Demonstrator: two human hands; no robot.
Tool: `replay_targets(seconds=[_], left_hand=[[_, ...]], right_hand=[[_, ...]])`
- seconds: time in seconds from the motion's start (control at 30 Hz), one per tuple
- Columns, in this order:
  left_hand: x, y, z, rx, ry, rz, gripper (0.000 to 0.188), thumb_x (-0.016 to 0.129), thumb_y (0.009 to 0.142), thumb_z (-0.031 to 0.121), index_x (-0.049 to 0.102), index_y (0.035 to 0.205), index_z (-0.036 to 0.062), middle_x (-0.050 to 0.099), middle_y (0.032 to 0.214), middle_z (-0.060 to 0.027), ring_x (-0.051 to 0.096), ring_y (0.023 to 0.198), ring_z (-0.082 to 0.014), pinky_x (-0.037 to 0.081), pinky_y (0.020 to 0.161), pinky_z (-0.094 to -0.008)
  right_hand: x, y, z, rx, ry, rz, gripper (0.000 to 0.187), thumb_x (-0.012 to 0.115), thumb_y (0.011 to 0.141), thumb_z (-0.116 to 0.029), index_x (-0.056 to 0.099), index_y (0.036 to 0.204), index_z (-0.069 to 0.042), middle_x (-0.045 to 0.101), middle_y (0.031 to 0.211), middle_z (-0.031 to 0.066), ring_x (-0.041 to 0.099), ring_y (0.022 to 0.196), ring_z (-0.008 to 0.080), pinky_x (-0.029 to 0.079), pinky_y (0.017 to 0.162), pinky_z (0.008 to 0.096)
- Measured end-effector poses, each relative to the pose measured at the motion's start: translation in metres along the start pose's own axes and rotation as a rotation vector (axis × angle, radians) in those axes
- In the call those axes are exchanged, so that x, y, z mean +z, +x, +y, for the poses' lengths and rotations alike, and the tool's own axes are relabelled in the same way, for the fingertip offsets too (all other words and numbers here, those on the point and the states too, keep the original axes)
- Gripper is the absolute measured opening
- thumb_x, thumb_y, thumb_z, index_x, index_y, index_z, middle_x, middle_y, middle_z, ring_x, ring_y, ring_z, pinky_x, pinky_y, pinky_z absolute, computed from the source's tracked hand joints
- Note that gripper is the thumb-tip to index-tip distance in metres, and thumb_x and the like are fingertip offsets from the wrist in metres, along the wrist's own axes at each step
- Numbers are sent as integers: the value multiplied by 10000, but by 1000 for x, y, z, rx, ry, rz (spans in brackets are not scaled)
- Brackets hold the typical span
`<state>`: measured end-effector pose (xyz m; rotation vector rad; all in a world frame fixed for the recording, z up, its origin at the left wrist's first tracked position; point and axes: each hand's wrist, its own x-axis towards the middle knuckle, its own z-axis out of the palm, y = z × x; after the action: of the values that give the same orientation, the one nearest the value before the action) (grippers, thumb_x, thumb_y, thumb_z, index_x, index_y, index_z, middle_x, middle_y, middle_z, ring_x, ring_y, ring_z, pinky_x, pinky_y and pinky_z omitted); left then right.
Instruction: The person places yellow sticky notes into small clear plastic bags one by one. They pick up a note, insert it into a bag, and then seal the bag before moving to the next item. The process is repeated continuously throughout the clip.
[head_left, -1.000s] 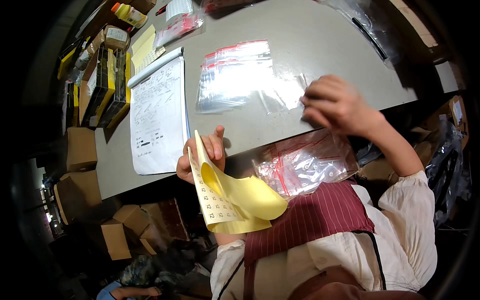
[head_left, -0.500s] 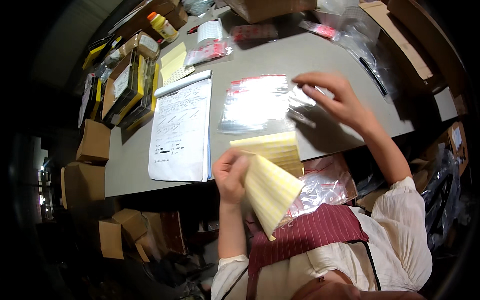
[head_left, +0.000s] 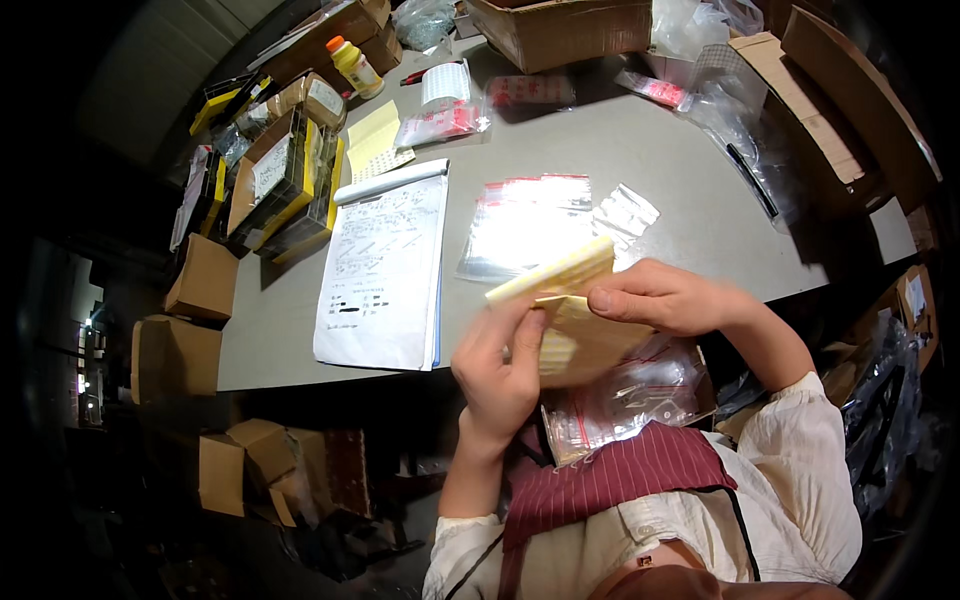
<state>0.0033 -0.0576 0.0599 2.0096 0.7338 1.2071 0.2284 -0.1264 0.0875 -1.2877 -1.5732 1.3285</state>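
Note:
Over the table's front edge, a yellow sticker sheet [head_left: 585,345] is bent and folded between my hands. My left hand [head_left: 497,372] pinches its left side between thumb and fingers. From the right, my right hand [head_left: 672,298] grips the sheet's other side, the thumb on top and the fingers partly hidden. Beyond the sheet lies a stack of clear zip bags [head_left: 528,228] with red strips, shining in the light. Beside that stack rests a small crinkled clear packet [head_left: 627,214]. Below my hands, more red-lined zip bags [head_left: 628,402] lie in a box near my apron.
A handwritten notepad [head_left: 385,270] lies left of the bags. Behind it are yellow sticker paper [head_left: 374,140], a sticker roll [head_left: 446,84] and a yellow bottle [head_left: 355,68]. Black-and-yellow boxes [head_left: 285,190] crowd the left edge. A black pen [head_left: 752,180] and cardboard [head_left: 800,105] are at right.
My right hand has come back from the small packet to the yellow sheet and now grips it. The sheet has been raised and folded over. The view has shifted slightly.

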Motion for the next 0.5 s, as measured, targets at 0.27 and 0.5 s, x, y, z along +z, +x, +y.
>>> replay_targets(seconds=[0.27,0.5], left_hand=[[-15,-6,10,64,-2,-18,243,758,872,3,742,1115,-2,733,978,-165,713,858,-279,554,761,-336],[-21,-1,7,102,-44,-65,435,864,825,150,709,1206,7,729,1066,-166,719,916,-289,560,803,-351]], right_hand=[[-2,4,9,-90,95,-268,580,555,1062,-417,520,1445,17,617,1329,142,567,1212,220,438,1054,362],[19,-1,-3,-496,-804,219,770,767,843,-448,523,1438,-24,578,1254,212,578,1089,398,489,961,454]])
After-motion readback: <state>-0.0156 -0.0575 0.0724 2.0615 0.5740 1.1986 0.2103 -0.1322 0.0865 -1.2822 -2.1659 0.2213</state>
